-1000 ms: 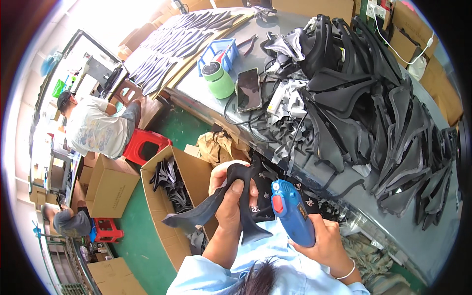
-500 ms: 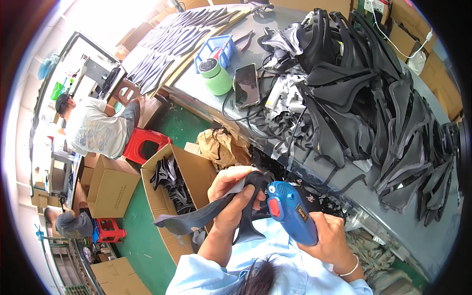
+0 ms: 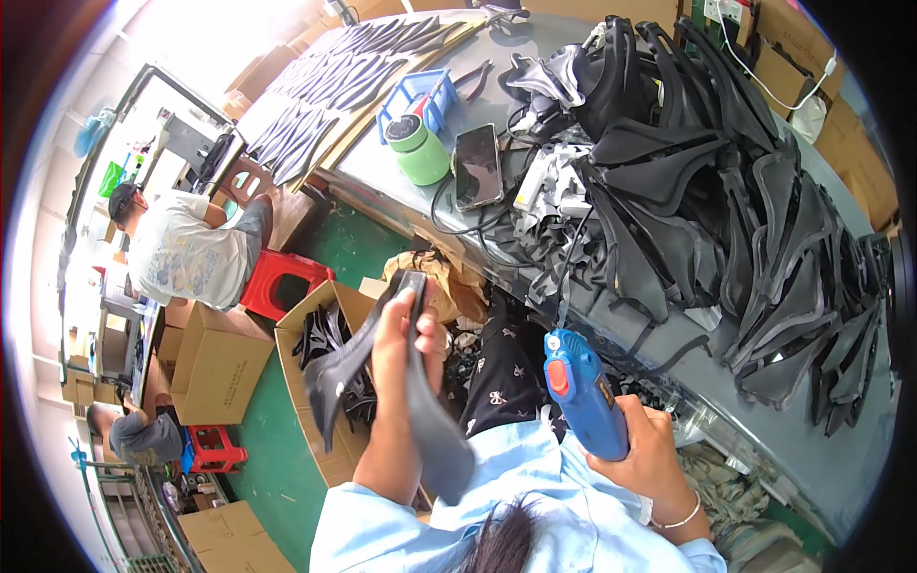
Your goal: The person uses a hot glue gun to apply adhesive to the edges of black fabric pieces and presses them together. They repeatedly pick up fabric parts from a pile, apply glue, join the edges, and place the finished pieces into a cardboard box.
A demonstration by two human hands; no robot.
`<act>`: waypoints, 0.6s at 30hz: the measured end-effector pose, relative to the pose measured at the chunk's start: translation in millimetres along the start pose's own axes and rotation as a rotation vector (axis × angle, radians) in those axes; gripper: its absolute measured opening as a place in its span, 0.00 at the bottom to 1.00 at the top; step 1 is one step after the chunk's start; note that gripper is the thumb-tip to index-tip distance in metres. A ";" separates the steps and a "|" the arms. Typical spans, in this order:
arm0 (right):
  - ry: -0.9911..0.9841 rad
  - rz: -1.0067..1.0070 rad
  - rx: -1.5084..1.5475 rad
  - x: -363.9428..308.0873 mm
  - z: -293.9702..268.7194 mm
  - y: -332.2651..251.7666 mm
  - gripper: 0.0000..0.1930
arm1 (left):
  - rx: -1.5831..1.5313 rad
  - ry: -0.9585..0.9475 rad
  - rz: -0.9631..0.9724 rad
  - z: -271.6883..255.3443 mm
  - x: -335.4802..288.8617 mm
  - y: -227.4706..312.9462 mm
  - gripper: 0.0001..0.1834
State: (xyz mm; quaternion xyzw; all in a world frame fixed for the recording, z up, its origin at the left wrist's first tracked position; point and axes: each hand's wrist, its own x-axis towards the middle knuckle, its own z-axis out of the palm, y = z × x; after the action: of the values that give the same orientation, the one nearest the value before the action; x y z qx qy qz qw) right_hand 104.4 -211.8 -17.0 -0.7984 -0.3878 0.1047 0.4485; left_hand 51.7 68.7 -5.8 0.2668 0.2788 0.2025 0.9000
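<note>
Right fingers [image 3: 636, 420] were clamped around the lower end of a blue handheld tool [image 3: 585, 396], its red button above and clear of the grip. Left fingers [image 3: 432, 344] were clamped on a dark forked piece [image 3: 441, 439] near its upper bend; one limb ran between thumb and fingers, then down beside the forearm, while the other slanted lower left, outside the thumb. The piece was held in the air, well apart from the tool. An open carton [image 3: 304, 420] of similar pieces stood behind the left hand. Beyond, the counter [image 3: 812, 477] carried a black heap [image 3: 669, 177], phone [image 3: 479, 167] and green bottle [image 3: 420, 155].
</note>
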 end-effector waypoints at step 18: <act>-0.196 -0.083 -0.129 -12.6 -1.3 0.9 0.22 | 1.089 -0.319 -0.457 34.7 -38.3 31.4 0.18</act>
State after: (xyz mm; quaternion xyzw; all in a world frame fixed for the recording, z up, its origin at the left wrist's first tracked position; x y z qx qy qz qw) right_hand 97.1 -221.9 -19.2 -0.7948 -0.4684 0.1384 0.3602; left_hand 36.8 60.7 52.3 0.6491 0.2541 -0.2099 0.6856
